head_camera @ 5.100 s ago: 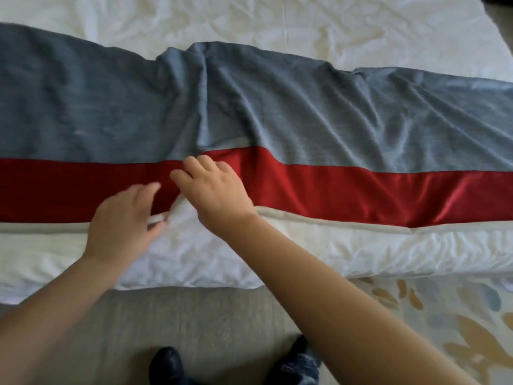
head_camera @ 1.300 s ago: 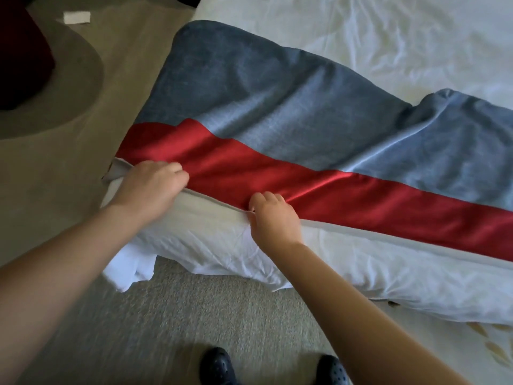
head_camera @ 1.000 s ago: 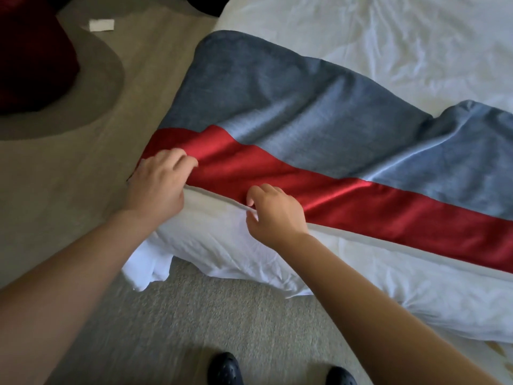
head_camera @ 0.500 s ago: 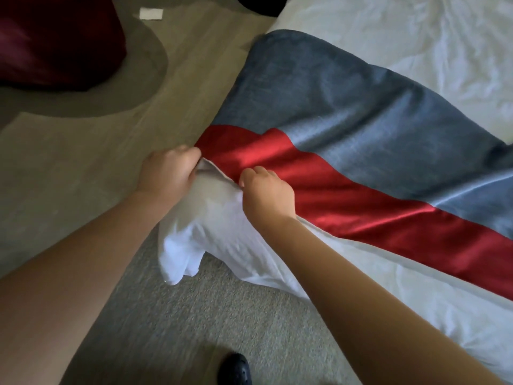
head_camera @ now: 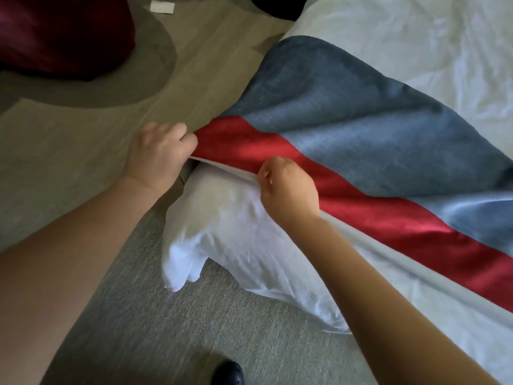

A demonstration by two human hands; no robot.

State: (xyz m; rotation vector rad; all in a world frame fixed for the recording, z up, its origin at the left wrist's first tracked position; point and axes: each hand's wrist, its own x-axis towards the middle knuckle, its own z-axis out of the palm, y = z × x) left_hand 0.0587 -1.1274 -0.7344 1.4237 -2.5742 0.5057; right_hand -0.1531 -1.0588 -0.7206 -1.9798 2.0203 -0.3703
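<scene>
Left hand (head_camera: 158,157) gripped the runner (head_camera: 347,129) at its nine-o'clock corner, right hand (head_camera: 288,187) pinched the hem; an even pull (no jerking) would flatten it.

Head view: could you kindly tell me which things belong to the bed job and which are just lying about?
In hand: runner, gripped at its red edge by left hand and right hand; white duvet beneath.
Lying about: dark red cushion, white slip on the floor.
</scene>
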